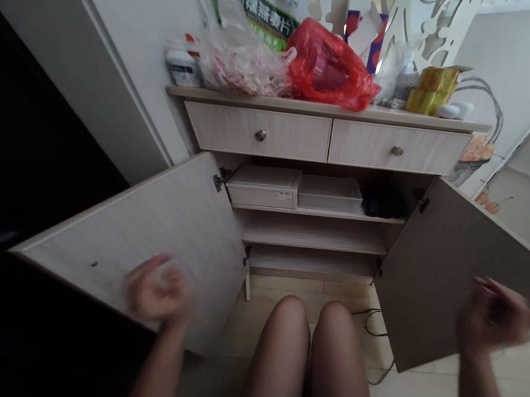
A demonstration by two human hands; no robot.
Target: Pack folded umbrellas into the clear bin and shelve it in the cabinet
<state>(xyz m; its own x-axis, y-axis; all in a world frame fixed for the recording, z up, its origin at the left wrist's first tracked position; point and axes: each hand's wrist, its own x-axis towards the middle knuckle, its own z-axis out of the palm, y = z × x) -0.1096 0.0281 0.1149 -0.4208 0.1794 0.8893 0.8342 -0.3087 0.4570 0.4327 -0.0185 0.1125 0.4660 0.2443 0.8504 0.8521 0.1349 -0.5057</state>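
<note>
Pale wood-grain cabinet with both doors swung open, shelves (314, 235) showing between them. The left hand (158, 292), blurred, fingers loosely curled, lies before the left door (131, 239) at lower left; the right hand (492, 319), half-curled, lies before the right door (435, 281) at lower right. Neither visibly pinches anything.

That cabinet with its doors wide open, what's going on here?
A person sits or crouches before a low wood-finish cabinet, knees in view. Both hands are blurred in mid-air and seem empty: the left hand is over the open left door, and the right hand is by the open right door. Inside, a pale box sits on a shelf beside a flat tray. A red plastic bag lies on top.
</note>
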